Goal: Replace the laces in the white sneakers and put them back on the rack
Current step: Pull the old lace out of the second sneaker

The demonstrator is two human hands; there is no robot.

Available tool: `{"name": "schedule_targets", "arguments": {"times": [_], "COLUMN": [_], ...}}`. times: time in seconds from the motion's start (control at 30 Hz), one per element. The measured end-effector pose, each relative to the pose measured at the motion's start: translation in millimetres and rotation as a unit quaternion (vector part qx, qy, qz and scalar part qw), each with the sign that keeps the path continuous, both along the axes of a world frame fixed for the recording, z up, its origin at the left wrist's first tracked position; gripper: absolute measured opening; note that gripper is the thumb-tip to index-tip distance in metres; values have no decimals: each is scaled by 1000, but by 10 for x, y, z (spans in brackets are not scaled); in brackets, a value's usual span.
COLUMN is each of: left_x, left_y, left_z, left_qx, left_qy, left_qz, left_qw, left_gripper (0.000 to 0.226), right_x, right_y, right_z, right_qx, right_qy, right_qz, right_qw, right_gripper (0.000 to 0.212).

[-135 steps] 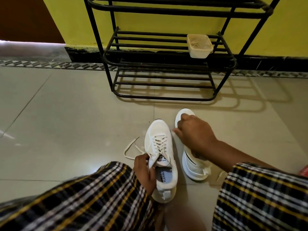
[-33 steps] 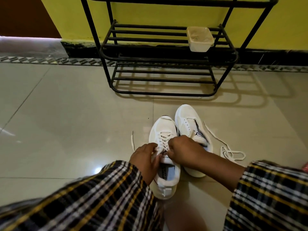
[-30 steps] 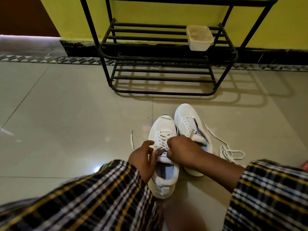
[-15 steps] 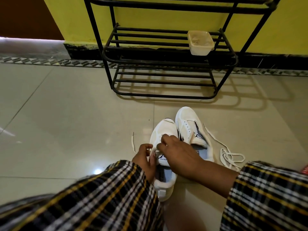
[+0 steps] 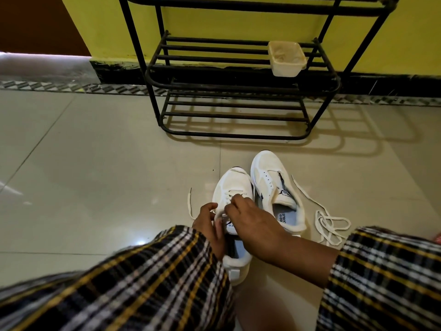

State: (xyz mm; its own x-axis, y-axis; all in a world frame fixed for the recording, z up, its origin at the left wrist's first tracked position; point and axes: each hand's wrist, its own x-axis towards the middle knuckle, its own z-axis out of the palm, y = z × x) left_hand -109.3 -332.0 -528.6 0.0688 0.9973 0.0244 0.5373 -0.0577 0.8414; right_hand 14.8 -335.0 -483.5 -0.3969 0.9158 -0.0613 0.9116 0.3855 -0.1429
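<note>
Floor-level holdings, listed left to right.

1. Loose end of a flat cream lace (image 5: 189,203): trails on the glossy beige floor tiles (image 5: 95,175), just left of the nearer shoe; it runs toward the left hand, likely slack drawn out of that shoe.

2. Left hand (image 5: 210,229), in a plaid sleeve: curled against the left side of the shoe's collar, apparently steadying it. Whether the fingers pinch the lace or only press the upper cannot be told.

3. White mesh sneaker with lacing in its eyelets (image 5: 232,187): stands upright on the tiles, toe toward the rack, heel toward the person, placed for close work.

4. Right hand (image 5: 253,223): fingertips pinched on the lacing over the tongue, seemingly pulling a crossing loose or snug; which one is not clear.

5. Second white mesh sneaker, eyelets bare (image 5: 274,187): touching the first shoe's right side, tongue open, awaiting a lace.

6. Cream lace in a loose tangle (image 5: 329,225): on the tiles just right of the bare shoe, within reach.

7. Black metal-bar shoe rack (image 5: 238,134): against the yellow wall beyond both shoes; a cream plastic tub (image 5: 286,58) sits on its middle shelf. No sneaker is on it yet.
</note>
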Motion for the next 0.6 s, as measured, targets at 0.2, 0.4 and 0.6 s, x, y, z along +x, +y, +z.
{"name": "schedule_targets", "arguments": {"times": [0.2,0.4,0.6], "left_x": [-52,-15,3], "left_y": [23,-33,-49], "left_z": [-17,51,87], "left_qx": [-2,4,4], "left_qy": [24,29,40], "left_qz": [-9,-13,2], "left_qw": [1000,999,999], "left_gripper": [30,74,77], "right_x": [-36,29,109], "right_y": [14,68,179], "right_z": [34,11,105], "right_qx": [-9,-44,-31], "right_qy": [13,44,121], "right_qz": [-13,8,-49], "right_qw": [1000,998,991], "right_gripper": [31,40,15]}}
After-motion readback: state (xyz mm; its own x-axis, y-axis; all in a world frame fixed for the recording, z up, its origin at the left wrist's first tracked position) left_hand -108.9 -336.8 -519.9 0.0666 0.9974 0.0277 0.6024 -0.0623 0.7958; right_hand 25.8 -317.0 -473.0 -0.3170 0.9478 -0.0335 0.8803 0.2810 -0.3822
